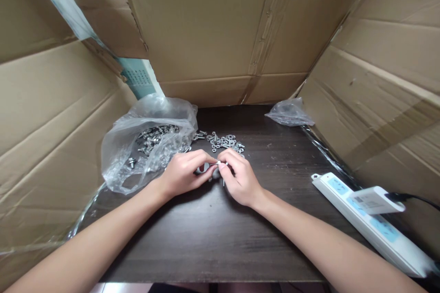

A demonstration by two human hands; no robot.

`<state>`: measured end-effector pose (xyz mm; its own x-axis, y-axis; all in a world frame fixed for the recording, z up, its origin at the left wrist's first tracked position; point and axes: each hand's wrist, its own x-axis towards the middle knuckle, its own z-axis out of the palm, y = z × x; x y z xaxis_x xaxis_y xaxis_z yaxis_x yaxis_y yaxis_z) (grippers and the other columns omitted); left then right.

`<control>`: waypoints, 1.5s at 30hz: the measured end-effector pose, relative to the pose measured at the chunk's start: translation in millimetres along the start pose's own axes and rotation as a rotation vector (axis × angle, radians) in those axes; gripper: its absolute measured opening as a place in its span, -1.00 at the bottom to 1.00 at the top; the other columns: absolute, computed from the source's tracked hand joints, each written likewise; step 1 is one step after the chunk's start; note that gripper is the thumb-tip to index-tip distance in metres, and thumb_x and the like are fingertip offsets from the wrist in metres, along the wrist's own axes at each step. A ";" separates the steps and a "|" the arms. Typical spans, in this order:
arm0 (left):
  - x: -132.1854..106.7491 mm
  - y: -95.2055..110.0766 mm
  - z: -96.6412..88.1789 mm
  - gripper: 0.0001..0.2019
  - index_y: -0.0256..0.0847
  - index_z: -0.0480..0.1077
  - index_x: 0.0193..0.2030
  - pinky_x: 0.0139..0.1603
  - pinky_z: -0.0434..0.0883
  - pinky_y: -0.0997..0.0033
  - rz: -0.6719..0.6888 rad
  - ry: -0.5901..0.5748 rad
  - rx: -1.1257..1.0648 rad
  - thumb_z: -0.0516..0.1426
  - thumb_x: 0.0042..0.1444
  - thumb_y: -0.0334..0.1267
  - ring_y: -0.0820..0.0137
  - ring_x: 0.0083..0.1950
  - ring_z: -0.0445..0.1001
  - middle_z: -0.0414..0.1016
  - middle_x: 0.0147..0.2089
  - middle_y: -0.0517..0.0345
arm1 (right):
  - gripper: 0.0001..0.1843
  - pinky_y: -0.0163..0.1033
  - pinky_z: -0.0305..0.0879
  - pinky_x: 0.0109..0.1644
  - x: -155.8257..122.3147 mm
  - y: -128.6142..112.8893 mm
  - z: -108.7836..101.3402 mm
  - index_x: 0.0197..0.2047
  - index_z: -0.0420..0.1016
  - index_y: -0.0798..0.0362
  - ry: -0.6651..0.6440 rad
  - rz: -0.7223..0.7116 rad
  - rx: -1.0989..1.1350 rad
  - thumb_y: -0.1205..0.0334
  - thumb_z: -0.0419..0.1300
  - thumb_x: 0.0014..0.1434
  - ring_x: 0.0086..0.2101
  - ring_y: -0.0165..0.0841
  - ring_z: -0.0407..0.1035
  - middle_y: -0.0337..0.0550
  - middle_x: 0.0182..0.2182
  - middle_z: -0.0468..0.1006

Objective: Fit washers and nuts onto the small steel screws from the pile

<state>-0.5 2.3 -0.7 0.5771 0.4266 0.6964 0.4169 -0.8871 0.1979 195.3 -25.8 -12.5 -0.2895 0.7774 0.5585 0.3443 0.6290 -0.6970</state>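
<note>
bag of screws (147, 146): left of pile (225, 141), mouth gaping toward it, likely for easy reach | left hand (184, 171): just in front of pile, fingertips pinching small screw (217, 163) | right hand (240, 181): pinching its other end, seemingly steadying it above the surface (213, 238) | crumpled bag (290, 113): right of pile, behind | power strip (371, 219): far right of pile

- Left hand (184, 171), at the centre of the frame: bare from wrist to fingertips, with slim fingers.
- Right hand (239, 178), just right of centre: likewise bare.
- Left forearm (103, 233), lower left: slender, bare along all its visible length.
- Right forearm (326, 242), lower right: bare as well.
</note>
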 end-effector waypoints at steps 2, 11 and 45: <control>-0.1 -0.2 0.0 -0.95 -0.25 0.48 -0.17 -0.46 0.35 0.55 0.002 0.000 0.001 0.18 0.30 -0.35 0.54 -0.49 0.43 0.55 -0.36 0.20 | -0.79 -0.17 0.25 -0.17 0.6 0.2 0.0 -0.34 0.29 0.02 0.002 -0.003 -0.003 0.32 0.00 0.37 -0.30 -0.30 0.32 -0.14 -0.34 0.41; 0.6 0.5 -0.9 -0.94 -0.25 0.48 -0.17 -0.45 0.35 0.55 -0.002 0.002 0.007 0.17 0.30 -0.34 0.54 -0.50 0.42 0.54 -0.37 0.20 | -0.79 -0.16 0.26 -0.17 0.7 -0.9 -0.4 -0.34 0.29 0.01 0.003 -0.007 -0.017 0.31 0.01 0.38 -0.29 -0.29 0.32 -0.14 -0.34 0.42; -0.3 -0.6 -0.6 -0.91 -0.24 0.49 -0.17 -0.48 0.34 0.56 -0.015 -0.002 0.017 0.15 0.32 -0.32 0.55 -0.52 0.42 0.52 -0.41 0.22 | -0.81 -0.16 0.27 -0.21 0.7 0.9 1.2 -0.33 0.30 0.01 0.000 -0.006 -0.065 0.30 0.02 0.37 -0.31 -0.29 0.32 -0.12 -0.33 0.43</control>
<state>-1.4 2.6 -0.6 0.5721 0.4403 0.6920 0.4375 -0.8775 0.1967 194.4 -24.7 -13.3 -0.2914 0.7734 0.5629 0.3997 0.6331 -0.6629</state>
